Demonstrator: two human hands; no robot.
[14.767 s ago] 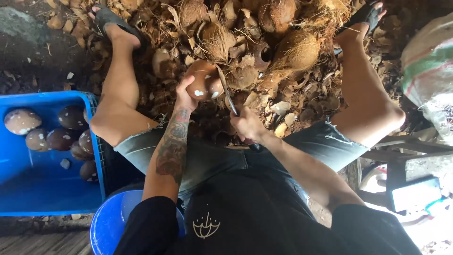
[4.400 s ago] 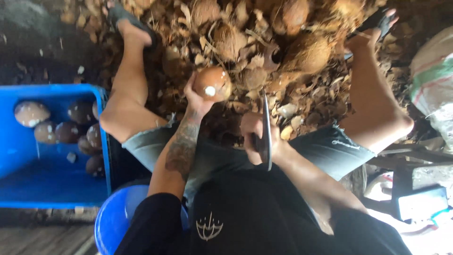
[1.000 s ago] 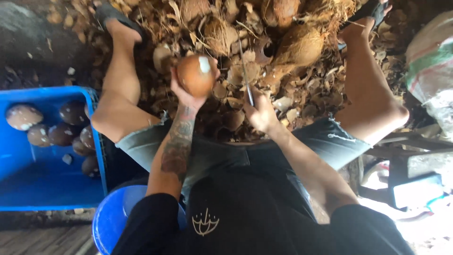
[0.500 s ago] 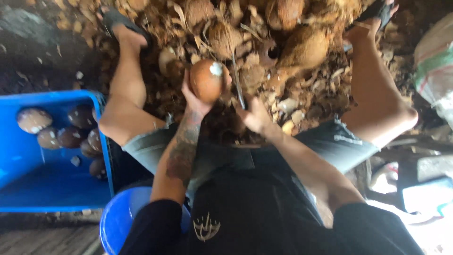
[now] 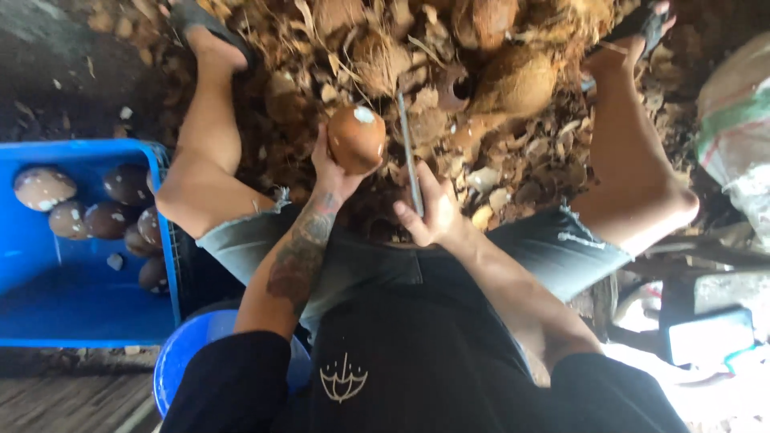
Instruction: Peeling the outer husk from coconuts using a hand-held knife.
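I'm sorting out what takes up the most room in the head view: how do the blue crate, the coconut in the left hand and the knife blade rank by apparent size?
1. Blue crate, by far the largest.
2. Peeled coconut held in the left hand.
3. Knife blade in the right hand: longer than the coconut but much thinner, so this order is unsure.

Husk-littered ground [image 5: 521, 160], blue crate [image 5: 72, 305]

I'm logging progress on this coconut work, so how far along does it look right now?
Done: several peeled brown coconuts lie in the blue plastic crate. In hand: the left hand holds up a round brown husked coconut, and the right hand grips a long metal blade. Left: several fibrous unhusked coconuts remain in the heap of husk scraps ahead.
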